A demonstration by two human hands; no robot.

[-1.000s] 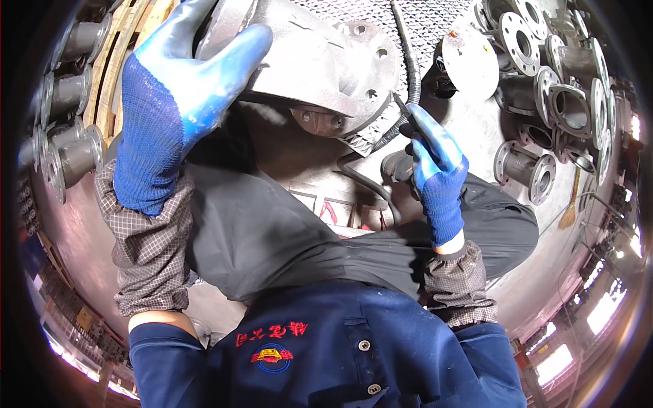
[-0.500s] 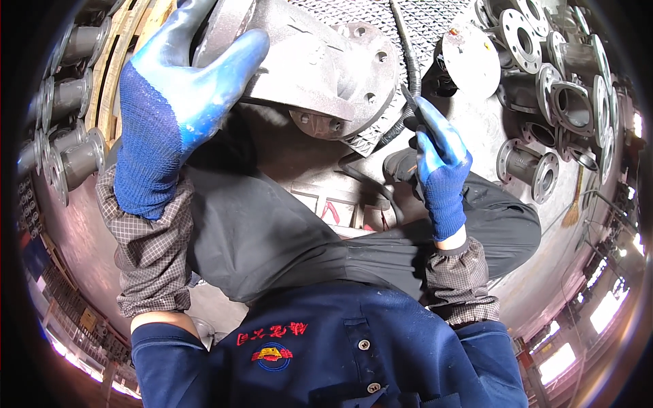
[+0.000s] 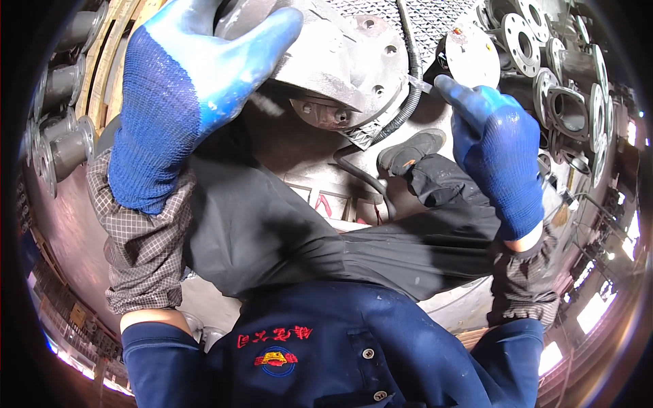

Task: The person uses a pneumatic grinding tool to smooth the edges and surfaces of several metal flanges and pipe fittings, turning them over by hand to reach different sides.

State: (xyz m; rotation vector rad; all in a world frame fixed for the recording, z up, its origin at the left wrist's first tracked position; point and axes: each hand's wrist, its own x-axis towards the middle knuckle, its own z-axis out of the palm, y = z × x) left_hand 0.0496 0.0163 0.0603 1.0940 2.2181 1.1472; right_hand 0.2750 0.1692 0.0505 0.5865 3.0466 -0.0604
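A large grey metal casting with bolt-hole flanges (image 3: 347, 64) lies in front of me at the top of the view. My left hand (image 3: 197, 75), in a blue coated glove, grips its left side. The thumb is stretched across the near face, and the fingertips run out of view. To the casting's right, my gloved right hand (image 3: 493, 126) is closed on a thin, flat blade-like tool (image 3: 420, 84). Only the tool's pale front end shows; the fingers cover the rest. Its tip is close to the right-hand flange, but contact cannot be made out.
A black ribbed hose (image 3: 412, 61) runs beside the casting over a metal mesh surface (image 3: 445, 15). Several flanged pipe pieces (image 3: 568, 109) are stacked at right, others (image 3: 64, 149) at left near wooden slats (image 3: 102, 75). A compartmented box with red-handled tools (image 3: 323, 204) sits between my legs.
My right hand has swung right and closer to the view, with the tool now pointing left toward the flange. My left hand and the casting have shifted slightly right in view.
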